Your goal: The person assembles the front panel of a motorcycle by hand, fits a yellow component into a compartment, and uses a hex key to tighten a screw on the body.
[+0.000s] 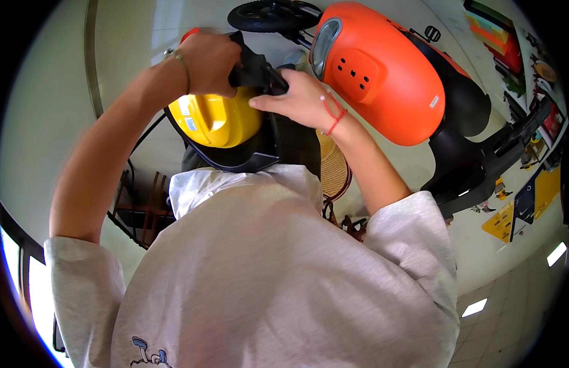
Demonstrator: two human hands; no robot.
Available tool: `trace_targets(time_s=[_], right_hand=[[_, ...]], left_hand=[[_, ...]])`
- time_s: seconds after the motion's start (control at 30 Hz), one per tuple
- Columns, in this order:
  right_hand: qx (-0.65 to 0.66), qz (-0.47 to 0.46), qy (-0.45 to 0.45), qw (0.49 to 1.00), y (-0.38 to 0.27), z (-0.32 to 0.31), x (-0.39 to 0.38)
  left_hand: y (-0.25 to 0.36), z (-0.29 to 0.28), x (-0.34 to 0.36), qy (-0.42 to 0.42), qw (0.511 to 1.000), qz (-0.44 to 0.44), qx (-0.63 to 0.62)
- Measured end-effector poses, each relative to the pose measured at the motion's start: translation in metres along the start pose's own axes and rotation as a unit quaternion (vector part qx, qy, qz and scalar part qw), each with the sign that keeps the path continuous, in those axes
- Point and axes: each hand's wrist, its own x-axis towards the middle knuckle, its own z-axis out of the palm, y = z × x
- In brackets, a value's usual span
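Note:
A yellow, rounded, helmet-like shell (230,126) with a ridge and small labels sits in front of me, edged by a curved black rim (235,164). Above it, dark flexible-looking material (250,64) stretches between my hands; I cannot make out its kind. My left hand (209,64), a bracelet on its wrist, is closed on its left side. On the other side, my right hand (299,98) grips the material's edge, with its thumb pointing left over the yellow shell. Red string circles that wrist. Most of the right fingertips are hidden.
An orange scooter-like body (382,73) with a headlight, a black wheel (266,15) and black parts stands close on the right. A woven straw item (334,165) lies below my right forearm. A wooden rack (150,208) is at lower left. Shelves with colourful goods line the far right.

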Motion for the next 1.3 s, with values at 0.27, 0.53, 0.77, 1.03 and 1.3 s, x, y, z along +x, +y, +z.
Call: trace_targets(time_s=[0.27,0.53,0.77,1.03,1.3], right_hand=[[0.433,0.267,0.245,0.825,0.112,0.037,-0.031],[0.632,0.281,0.162,0.704,0.157,0.035,-0.04],[0.496,0.31,0.233,0.777,0.162,0.035,-0.021],[0.6,0.144,0.135,0.775,0.191,0.045,-0.014],[0.601,0.097,0.262,0.749,0.159,0.016,-0.026]], left_hand=[[-0.002,0.022,0.001,0.094,0.994,0.018,-0.05],[0.015,0.006,-0.003,0.104,0.993,0.025,-0.045],[0.027,-0.012,-0.005,0.074,0.997,0.013,-0.019],[0.037,-0.018,-0.003,0.015,0.998,-0.057,0.024],[0.04,-0.027,0.018,-0.077,0.985,-0.151,0.034]])
